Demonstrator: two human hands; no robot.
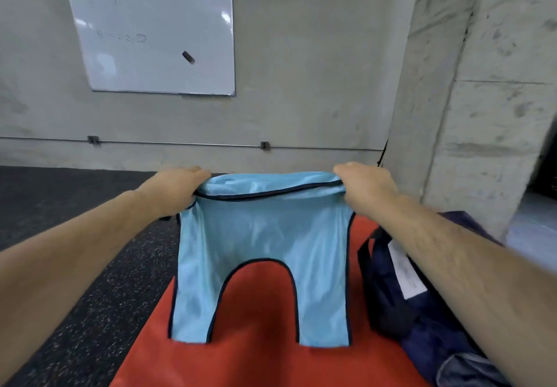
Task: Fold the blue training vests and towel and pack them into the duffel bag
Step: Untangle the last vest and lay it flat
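A light blue training vest (pixel 265 235) with dark trim hangs upside down in the air, its two shoulder straps pointing down over a red mat (pixel 259 362). My left hand (pixel 177 184) grips the vest's upper left corner. At the upper right corner, my right hand (pixel 364 181) grips the hem. The cloth is stretched flat between both hands. A navy duffel bag (pixel 404 302) with a white label lies on the mat to the right, under my right forearm. No towel can be made out.
Dark speckled rubber flooring (pixel 90 266) lies left of the mat. A concrete wall with a whiteboard (pixel 150 33) stands ahead, and a concrete pillar (pixel 470 115) rises at the right. Grey-blue cloth (pixel 470 368) shows at the bag's near end.
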